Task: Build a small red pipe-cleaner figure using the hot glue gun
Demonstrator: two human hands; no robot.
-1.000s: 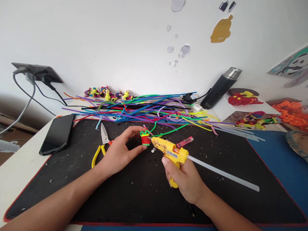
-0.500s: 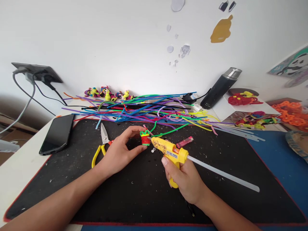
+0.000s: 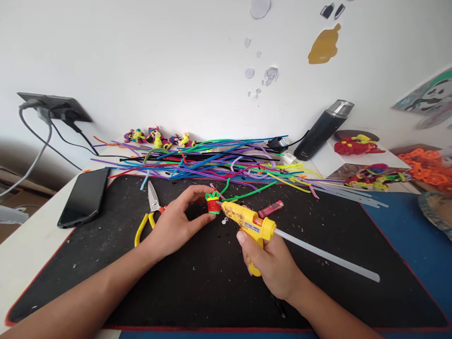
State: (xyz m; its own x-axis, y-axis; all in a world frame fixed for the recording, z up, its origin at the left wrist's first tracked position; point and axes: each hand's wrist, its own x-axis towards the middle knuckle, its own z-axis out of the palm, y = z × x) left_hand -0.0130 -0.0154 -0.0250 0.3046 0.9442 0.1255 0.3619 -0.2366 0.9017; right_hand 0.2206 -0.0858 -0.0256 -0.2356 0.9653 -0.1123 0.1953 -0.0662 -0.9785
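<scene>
Between thumb and fingers, my left hand [image 3: 183,220] holds a small pipe-cleaner figure [image 3: 213,204], red in the middle with yellow and green bands. My right hand [image 3: 264,256] is wrapped round the handle of a yellow hot glue gun [image 3: 247,220]. Its nozzle points left and meets the red side of the figure, or comes very near it. A long, clear glue stick [image 3: 328,255] sticks out of the gun's back. Small white discs [image 3: 225,220] lie just under the nozzle. Yellow-handled scissors [image 3: 152,207] rest behind my left wrist, partly covered by it.
Loose coloured pipe cleaners [image 3: 212,162] lie heaped along the wall. A phone [image 3: 84,197] is at the left, a pink lighter [image 3: 270,208] beyond the gun. A dark flask [image 3: 323,129] leans at the back right. Finished figures [image 3: 158,138] sit behind the heap, all above a black mat [image 3: 169,292].
</scene>
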